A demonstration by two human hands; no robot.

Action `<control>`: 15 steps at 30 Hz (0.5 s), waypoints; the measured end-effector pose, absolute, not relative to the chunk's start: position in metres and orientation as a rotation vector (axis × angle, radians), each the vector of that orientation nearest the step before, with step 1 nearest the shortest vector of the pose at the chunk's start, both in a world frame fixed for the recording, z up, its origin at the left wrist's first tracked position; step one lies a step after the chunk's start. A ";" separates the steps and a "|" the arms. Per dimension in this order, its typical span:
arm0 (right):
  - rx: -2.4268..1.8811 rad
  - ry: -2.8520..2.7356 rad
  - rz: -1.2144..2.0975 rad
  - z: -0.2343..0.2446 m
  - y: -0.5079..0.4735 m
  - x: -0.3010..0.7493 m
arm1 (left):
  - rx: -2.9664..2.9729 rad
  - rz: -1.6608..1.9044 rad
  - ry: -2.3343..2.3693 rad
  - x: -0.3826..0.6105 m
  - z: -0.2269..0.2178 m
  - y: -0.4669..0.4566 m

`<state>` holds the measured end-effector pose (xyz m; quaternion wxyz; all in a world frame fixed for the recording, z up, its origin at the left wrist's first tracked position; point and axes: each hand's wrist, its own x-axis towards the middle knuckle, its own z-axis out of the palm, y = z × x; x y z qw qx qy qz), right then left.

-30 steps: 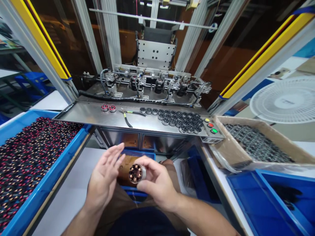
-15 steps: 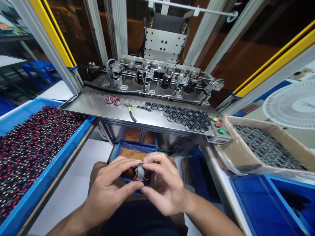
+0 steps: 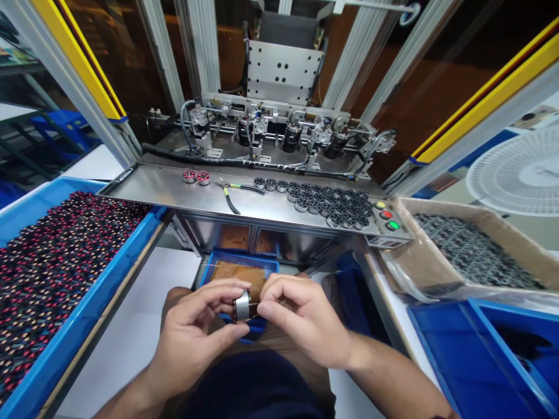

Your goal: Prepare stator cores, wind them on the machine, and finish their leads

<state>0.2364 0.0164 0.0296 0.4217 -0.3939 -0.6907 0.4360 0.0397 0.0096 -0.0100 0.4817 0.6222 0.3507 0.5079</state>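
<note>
Over my lap, my left hand (image 3: 205, 326) grips a motor stator (image 3: 242, 306), a short grey metal ring with copper winding at its side. Fingers curl over its top and the thumb lies below. From the stator a thin copper wire (image 3: 254, 304) runs to my right hand (image 3: 301, 314), whose thumb and forefinger are pinched on its end. Their tips hide that end. Below the hands stands a blue bin (image 3: 273, 266) with brown sheet in it.
Ahead, a metal bench holds green-handled cutters (image 3: 231, 199), two red-wound stators (image 3: 196, 177) and many black-topped stators (image 3: 327, 203). Behind it is a winding machine (image 3: 283, 128). Left is a blue tray (image 3: 82, 302) of wound stators; right, a lined carton (image 3: 393, 273) and push buttons (image 3: 386, 215).
My right hand has left the stator's side and moved slightly right, now pinching a wire from it. The stator stays in my left hand, turned a little. The view has shifted slightly.
</note>
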 end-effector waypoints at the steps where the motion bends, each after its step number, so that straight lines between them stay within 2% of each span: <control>1: -0.993 -1.739 1.110 0.030 0.018 0.238 | 1.493 1.253 0.826 0.041 -0.011 0.009; 10: -0.987 -1.929 1.122 0.036 0.026 0.267 | 1.585 1.325 0.876 0.041 -0.014 0.004; 15: -0.694 -2.085 0.875 0.053 0.041 0.263 | 1.855 1.271 0.919 0.037 -0.018 -0.001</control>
